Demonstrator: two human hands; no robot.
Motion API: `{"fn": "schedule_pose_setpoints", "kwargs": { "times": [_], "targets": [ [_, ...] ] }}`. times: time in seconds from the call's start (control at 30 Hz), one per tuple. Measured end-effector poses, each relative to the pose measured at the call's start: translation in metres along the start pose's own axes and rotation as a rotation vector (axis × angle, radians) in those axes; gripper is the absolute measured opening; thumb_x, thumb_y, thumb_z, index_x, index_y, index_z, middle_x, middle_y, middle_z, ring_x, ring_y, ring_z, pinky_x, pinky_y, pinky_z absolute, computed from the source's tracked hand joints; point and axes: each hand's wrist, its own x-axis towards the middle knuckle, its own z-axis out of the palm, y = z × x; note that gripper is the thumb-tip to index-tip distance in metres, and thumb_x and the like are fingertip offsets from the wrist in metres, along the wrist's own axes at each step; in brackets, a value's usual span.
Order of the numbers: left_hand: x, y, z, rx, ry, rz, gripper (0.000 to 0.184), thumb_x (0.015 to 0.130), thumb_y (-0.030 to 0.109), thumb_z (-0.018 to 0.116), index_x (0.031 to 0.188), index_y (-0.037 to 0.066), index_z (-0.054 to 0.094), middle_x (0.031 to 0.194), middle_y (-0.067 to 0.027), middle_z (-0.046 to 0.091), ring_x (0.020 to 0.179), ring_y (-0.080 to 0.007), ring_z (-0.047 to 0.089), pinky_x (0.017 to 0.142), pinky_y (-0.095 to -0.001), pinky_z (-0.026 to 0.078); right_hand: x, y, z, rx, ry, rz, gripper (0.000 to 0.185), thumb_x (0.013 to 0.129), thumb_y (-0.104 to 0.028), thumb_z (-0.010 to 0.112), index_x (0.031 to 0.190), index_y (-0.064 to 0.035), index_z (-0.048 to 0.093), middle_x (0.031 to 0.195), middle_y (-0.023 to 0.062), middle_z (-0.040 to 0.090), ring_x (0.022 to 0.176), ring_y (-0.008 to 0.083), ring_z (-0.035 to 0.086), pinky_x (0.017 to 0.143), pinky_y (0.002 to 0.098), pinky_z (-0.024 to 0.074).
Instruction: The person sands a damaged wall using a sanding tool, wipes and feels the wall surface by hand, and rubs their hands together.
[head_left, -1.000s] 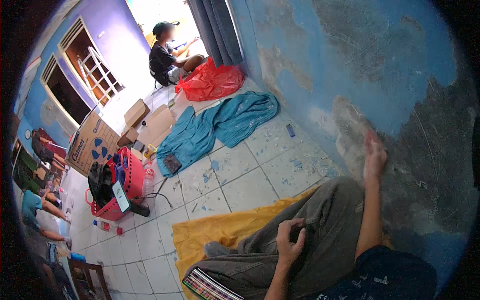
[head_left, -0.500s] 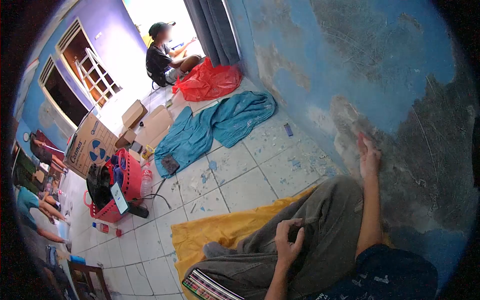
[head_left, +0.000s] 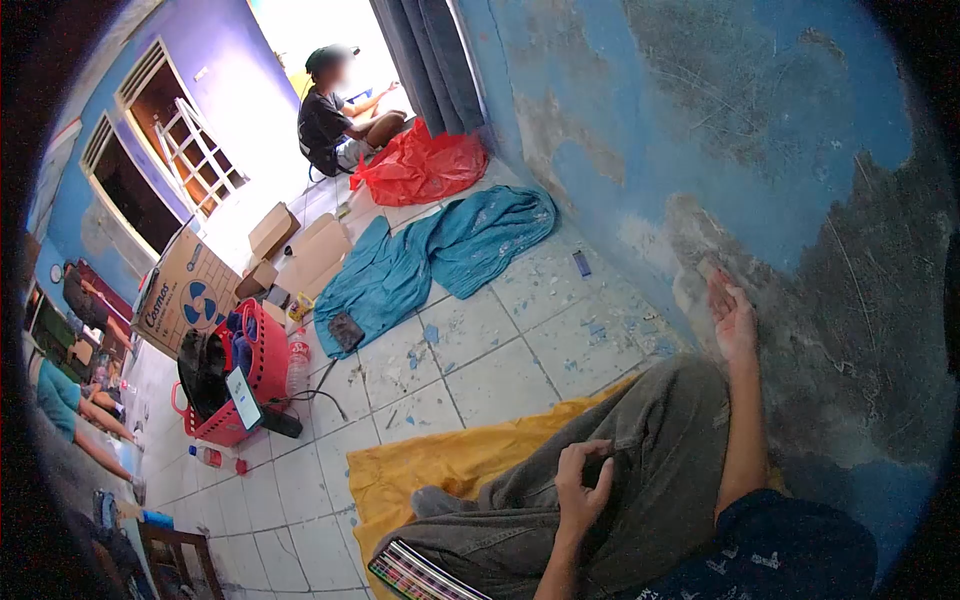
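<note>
The wall (head_left: 640,110) stands along the right, its blue paint broken by bare grey patches. The right hand (head_left: 733,315) is raised to the edge of one patch, palm turned up, fingers close together; I can't tell whether the fingertips touch the surface or pinch something small. Sitting this near lets that arm reach the wall without much stretch. The left hand (head_left: 583,485), well apart from the right, lies loosely curled over the trousers (head_left: 655,430), thumb clear of the fingers and nothing visible in its grasp; it looks parked there for ease. A yellow cloth (head_left: 385,480) is spread under the legs, probably against the hard, dusty tiles. Paint flakes (head_left: 431,333) litter the floor farther out, seemingly fallen from the wall. Beyond them, a teal cloth (head_left: 395,265) lies rumpled, a dark pad (head_left: 346,332) on its left end. Left of that, a phone (head_left: 243,398) leans against the basket (head_left: 268,358), apparently so its screen faces this way. At the far end someone sits beside a red bag (head_left: 425,170).
</note>
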Motion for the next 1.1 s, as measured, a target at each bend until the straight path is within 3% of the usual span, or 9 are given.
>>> {"fn": "schedule_pose_setpoints", "kwargs": {
  "times": [0.27,0.63,0.7,0.83,1.1],
  "targets": [
    [0.001,0.003,-0.001,-0.005,0.01,-0.018,0.018,0.072,0.005,0.057,0.089,0.002,0.056,0.082,-0.0115,0.054,0.078,-0.025,0.053,0.072,-0.0316,0.042,-0.004,-0.001,0.0,0.024,-0.006,0.039,0.036,0.082,-0.017,0.049,0.115,-0.0027,0.047,0.117,0.0043,0.049,0.109,0.017,0.045,0.089,0.0285,0.0371],
    [0.001,0.004,-0.004,0.042,-0.005,0.023,0.018,0.074,0.006,0.056,0.092,0.002,0.055,0.084,-0.0111,0.054,0.081,-0.0244,0.053,0.072,-0.0322,0.042,0.011,0.006,-0.017,0.053,-0.01,0.079,0.037,0.083,-0.018,0.049,0.116,-0.0012,0.046,0.115,0.006,0.051,0.105,0.0166,0.048,0.083,0.0264,0.0418],
    [0.002,0.006,-0.005,0.042,0.018,0.02,0.017,0.075,0.005,0.056,0.092,0.003,0.055,0.084,-0.0106,0.054,0.08,-0.0237,0.053,0.072,-0.0318,0.042,0.01,0.006,-0.015,0.178,-0.107,0.045,0.038,0.084,-0.017,0.048,0.118,0.0001,0.044,0.115,0.007,0.05,0.105,0.017,0.049,0.085,0.0259,0.0426],
    [0.0,0.006,-0.004,0.012,0.005,0.003,0.017,0.075,0.005,0.056,0.093,0.002,0.054,0.084,-0.0103,0.054,0.08,-0.023,0.053,0.072,-0.0313,0.042,0.008,0.003,-0.012,0.09,0.028,0.057,0.041,0.084,-0.016,0.049,0.12,0.001,0.041,0.119,0.0076,0.046,0.107,0.0167,0.047,0.089,0.0268,0.0416],
    [0.0,0.003,-0.004,0.015,0.018,0.054,0.018,0.076,0.005,0.055,0.093,0.002,0.054,0.084,-0.011,0.053,0.079,-0.0243,0.052,0.071,-0.0313,0.042,0.013,0.006,-0.019,0.098,-0.088,0.038,0.044,0.084,-0.018,0.049,0.122,0.0017,0.038,0.121,0.0079,0.045,0.11,0.0166,0.044,0.091,0.0267,0.0403]
  ]
}}
